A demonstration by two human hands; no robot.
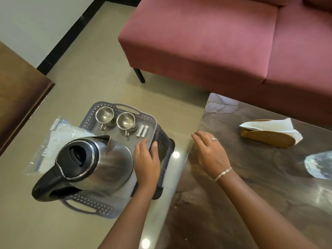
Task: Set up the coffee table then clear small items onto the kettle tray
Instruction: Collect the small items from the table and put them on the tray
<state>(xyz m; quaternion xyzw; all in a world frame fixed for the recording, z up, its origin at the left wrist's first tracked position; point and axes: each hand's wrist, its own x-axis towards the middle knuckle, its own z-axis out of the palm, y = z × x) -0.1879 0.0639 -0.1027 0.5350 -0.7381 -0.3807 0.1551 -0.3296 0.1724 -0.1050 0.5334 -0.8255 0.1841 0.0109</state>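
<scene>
A grey perforated kettle tray (pixel 100 107) sits on a dark stool (pixel 168 159) left of the coffee table (pixel 251 191). On the tray stand a steel kettle (pixel 107 164) with its lid open, two steel cups (pixel 105 115) (pixel 125 120) and a few batteries (pixel 142 131). My left hand (pixel 147 162) grips the tray's right rim, fingers on the tray floor and thumb over the edge. My right hand (pixel 210 151) lies flat with fingers apart at the coffee table's left edge and holds nothing.
A woven napkin holder (pixel 269 140) with white napkins stands on the table's far side, and a crumpled shiny wrapper (pixel 318 166) lies at the right. A clear plastic bag (pixel 53 141) lies on the floor beside the tray. A pink sofa (pixel 215 42) stands behind, dark wooden furniture (pixel 18 96) on the left.
</scene>
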